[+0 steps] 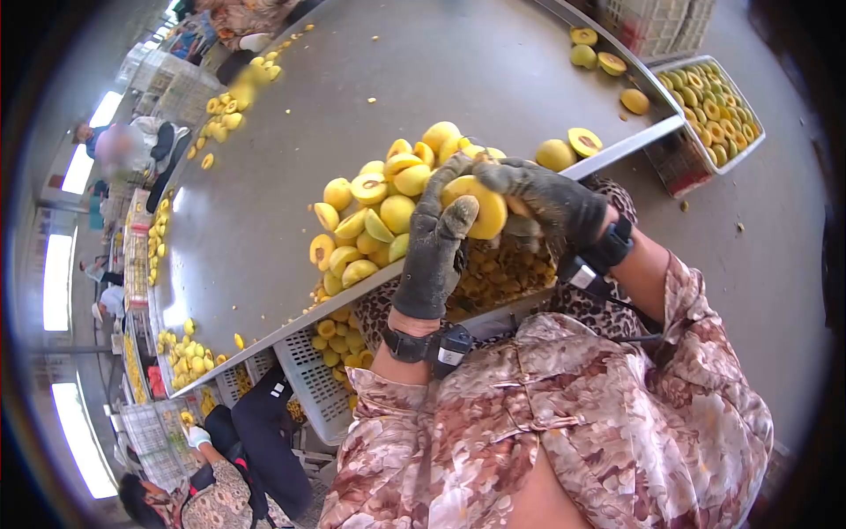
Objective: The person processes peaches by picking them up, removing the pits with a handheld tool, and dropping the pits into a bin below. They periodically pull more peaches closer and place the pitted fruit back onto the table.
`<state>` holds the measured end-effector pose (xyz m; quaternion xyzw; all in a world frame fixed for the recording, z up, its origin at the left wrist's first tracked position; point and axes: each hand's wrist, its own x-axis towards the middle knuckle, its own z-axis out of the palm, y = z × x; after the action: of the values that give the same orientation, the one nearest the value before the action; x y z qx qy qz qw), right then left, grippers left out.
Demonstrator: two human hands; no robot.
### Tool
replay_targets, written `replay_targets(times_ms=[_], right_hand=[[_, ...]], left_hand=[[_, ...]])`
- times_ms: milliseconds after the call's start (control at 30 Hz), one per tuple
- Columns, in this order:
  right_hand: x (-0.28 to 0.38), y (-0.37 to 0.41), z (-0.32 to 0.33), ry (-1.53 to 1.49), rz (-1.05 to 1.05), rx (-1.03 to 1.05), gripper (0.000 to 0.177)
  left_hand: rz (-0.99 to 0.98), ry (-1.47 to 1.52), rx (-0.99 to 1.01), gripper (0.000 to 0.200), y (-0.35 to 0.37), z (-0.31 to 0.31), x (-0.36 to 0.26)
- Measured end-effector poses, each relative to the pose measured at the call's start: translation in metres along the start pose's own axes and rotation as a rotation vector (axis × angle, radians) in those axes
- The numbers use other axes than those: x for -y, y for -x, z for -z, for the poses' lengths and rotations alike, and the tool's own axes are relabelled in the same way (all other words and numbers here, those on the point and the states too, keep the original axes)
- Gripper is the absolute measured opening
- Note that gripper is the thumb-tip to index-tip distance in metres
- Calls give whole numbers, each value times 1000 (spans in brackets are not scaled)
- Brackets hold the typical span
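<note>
My left hand point(432, 242), in a dark, dirty glove, is closed around a yellow peach piece point(480, 207) over the table's front edge. My right hand point(555, 196), gloved as well, meets the top and right side of this piece with its fingers curled. What lies inside the right fingers is hidden. Beside the left hand a pile of yellow peach halves point(370, 189) rests on the metal table point(291, 159), some with brown stones showing. Below my hands, a container of peach scraps point(498, 278) sits between my knees.
On the right, a crate of hollowed peach halves point(709, 110) stands near the table corner. A few peaches point(555, 155) lie on the table's right side. Under the front edge is a white crate point(313, 375) with peach halves. A co-worker point(220, 485) sits at lower left; others work along the table.
</note>
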<state>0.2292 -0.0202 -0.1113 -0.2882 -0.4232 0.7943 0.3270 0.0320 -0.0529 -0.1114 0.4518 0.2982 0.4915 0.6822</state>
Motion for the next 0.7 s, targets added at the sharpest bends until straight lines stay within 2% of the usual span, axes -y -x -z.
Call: replay_targets(times_ms=[33,100,233,267,333,367,400,433,500,533,633,700], right_hand=[[-6,-5,-1,29,34,-42,55],[-18,-15,-5,51,119,-158,55],[-18,-9,-1,252,156,-480,51],[-19,-6,-4,272,229,-507,42],[-27,0,1,393,357,-512,30],[-34,4,4,491,408,-493,26],[-41,5,-2,543,564,-451,21],[-48,6,-6,606,604,-465,24],[-53,12,-18,706,564,-558,26],[-55,15,-19,700,546,-582,27],[-59,16,-21,665,504,-583,27],[-58,19,-22,625,487,-512,27]], left_hand=[[-51,-149,-161,50,-1,-6,9],[4,-276,-196,36,-2,5,17],[-167,-478,-312,29,3,8,31],[-215,-515,-369,30,6,12,38],[-59,220,-433,36,6,14,29],[-18,341,-412,37,7,12,21],[31,466,-391,39,8,4,13],[85,595,-367,40,9,-1,11],[-59,-91,-288,48,18,-5,19],[-137,-527,-249,51,20,-7,17],[-245,-557,-230,49,24,-22,16],[-109,-1,-230,57,23,-11,15]])
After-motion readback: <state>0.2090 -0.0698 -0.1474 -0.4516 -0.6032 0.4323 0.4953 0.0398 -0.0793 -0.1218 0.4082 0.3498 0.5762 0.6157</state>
